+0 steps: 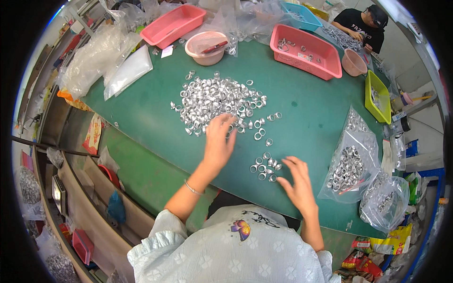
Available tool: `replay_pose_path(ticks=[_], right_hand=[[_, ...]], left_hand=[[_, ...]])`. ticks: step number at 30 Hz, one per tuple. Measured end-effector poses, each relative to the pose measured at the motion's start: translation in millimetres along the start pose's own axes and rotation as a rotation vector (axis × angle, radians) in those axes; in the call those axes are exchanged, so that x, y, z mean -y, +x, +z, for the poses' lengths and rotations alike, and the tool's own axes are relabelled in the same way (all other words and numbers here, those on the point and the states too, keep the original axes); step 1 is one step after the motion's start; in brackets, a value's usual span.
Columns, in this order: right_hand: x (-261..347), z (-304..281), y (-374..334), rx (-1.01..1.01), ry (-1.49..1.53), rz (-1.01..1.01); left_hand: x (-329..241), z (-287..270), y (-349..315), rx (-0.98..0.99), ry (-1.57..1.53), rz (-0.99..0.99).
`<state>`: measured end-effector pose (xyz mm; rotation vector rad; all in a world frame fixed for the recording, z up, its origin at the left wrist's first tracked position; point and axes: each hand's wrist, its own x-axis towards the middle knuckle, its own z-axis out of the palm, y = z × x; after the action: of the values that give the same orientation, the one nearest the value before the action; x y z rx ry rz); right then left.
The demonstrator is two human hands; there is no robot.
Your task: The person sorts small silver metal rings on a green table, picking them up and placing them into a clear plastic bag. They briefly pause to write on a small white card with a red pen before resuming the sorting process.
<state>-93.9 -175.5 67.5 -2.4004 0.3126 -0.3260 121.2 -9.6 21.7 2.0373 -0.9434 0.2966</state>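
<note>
A large heap of silvery metal rings (212, 96) lies on the green table (311, 108). My left hand (220, 141) reaches to the heap's near edge, fingers apart, touching or just over the rings there; I see nothing held in it. Closer to me, a small cluster of the same rings (262, 168) sits apart from the heap. Right beside that cluster is my right hand (297, 183), its thumb and fingers spread and no ring visible between them. A few loose rings (259, 134) are scattered between heap and cluster.
Clear bags of rings (347, 170) lie to the right. Pink baskets (306, 55), a pink bowl (205, 51) with a red-handled tool and a green basket (377, 99) stand around the far side. Plastic bags (130, 70) lie far left. Another person (361, 28) works at the far right.
</note>
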Motion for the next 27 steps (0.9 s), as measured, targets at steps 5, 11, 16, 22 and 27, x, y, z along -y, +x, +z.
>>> replay_pose_path(ticks=[5,11,16,22,27], right_hand=[[-15,39,7,0.088,-0.139,-0.03],[-24,52,3,-0.021,-0.045,-0.025],[-29,46,6,-0.057,0.003,-0.016],[-31,49,11,-0.056,0.051,-0.05],[-37,56,7,-0.041,0.069,-0.041]], left_hand=[[47,8,106,0.097,0.391,-0.056],[100,40,156,0.327,0.611,-0.146],[63,38,182,0.299,0.36,-0.001],[-5,94,295,0.137,-0.097,-0.107],[-32,128,308,-0.106,-0.417,-0.1]])
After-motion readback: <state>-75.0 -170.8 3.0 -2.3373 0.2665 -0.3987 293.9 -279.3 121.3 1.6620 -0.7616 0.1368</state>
